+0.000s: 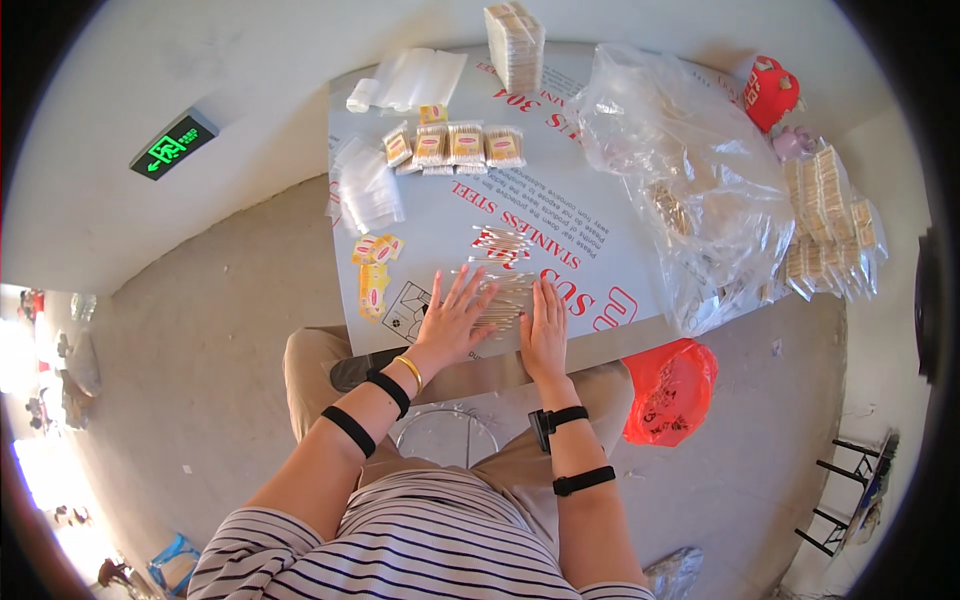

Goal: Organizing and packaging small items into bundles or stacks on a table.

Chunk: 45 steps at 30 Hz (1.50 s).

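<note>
Both hands lie flat on the worktop (600,215), palms down, fingers spread and straight, gripping nothing. The left hand (455,320) rests on a loose heap of cotton swabs (505,290), its fingertips over the heap's left part. The right hand (545,325) lies just beside it, fingers together and pointing away from the person, covering the heap's right edge. The swabs sit near the worktop's front edge, right in front of the person, and a smaller scatter of swabs (500,240) lies just beyond them.

To the left of the hands, a few yellow labels (375,270) lie at the worktop's left edge. Further back a row of small filled packets (455,145) stands near the middle, with clear empty bags (365,190) to their left and more clear bags (415,78) at the far edge. A tall stack of packets (515,45) stands at the back. A big crumpled plastic bag (690,170) covers the right part of the worktop, and bundles of packed swabs (830,225) lie past it on the right. A red bag (670,390) hangs below the worktop's front right corner. A red thing (770,92) sits at the far right corner.

The left wrist wears a yellow bangle (409,370) and black straps; the right forearm carries black straps too. A green exit sign (172,145) shows on the wall to the left.
</note>
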Each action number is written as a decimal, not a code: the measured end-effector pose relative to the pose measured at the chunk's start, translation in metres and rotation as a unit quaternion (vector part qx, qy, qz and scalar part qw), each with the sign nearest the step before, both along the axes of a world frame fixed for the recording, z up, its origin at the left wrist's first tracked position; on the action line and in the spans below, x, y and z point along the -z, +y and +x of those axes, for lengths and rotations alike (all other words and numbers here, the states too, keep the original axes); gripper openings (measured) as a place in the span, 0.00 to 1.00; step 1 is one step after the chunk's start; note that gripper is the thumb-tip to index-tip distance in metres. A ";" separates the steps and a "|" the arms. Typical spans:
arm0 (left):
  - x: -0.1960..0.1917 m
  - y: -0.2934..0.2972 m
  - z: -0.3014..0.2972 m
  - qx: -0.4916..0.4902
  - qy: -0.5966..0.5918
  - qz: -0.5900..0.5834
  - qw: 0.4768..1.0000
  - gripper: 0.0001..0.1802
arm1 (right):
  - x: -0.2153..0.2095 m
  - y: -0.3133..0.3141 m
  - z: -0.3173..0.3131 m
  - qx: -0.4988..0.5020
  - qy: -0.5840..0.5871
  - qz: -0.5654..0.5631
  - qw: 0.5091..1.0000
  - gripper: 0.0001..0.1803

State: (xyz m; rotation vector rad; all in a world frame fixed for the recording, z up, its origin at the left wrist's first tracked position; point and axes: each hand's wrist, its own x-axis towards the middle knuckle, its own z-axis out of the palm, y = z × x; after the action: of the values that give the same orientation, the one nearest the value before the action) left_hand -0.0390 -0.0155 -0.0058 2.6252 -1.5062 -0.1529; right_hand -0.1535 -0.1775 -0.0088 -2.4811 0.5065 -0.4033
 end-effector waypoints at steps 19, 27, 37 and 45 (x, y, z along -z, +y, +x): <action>0.002 0.003 0.028 -0.086 0.084 -0.094 0.988 0.46 | 0.012 -0.014 0.020 -0.018 -0.006 -0.024 1.000 0.37; 0.018 -0.032 0.010 -0.124 0.091 -0.132 0.979 0.47 | 0.021 0.001 0.032 -0.012 0.023 -0.086 0.996 0.37; 0.009 -0.035 0.008 -0.097 0.134 -0.141 0.976 0.46 | 0.013 0.018 0.036 -0.028 0.045 -0.051 0.997 0.35; -0.001 -0.029 0.017 -0.027 0.034 -0.022 0.999 0.40 | 0.010 -0.002 0.030 -0.005 0.010 -0.023 1.000 0.36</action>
State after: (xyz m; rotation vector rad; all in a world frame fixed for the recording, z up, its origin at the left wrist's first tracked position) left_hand -0.0223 -0.0441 -0.0047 2.5956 -1.3986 -0.2000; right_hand -0.1231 -0.1800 -0.0191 -2.5333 0.4983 -0.3908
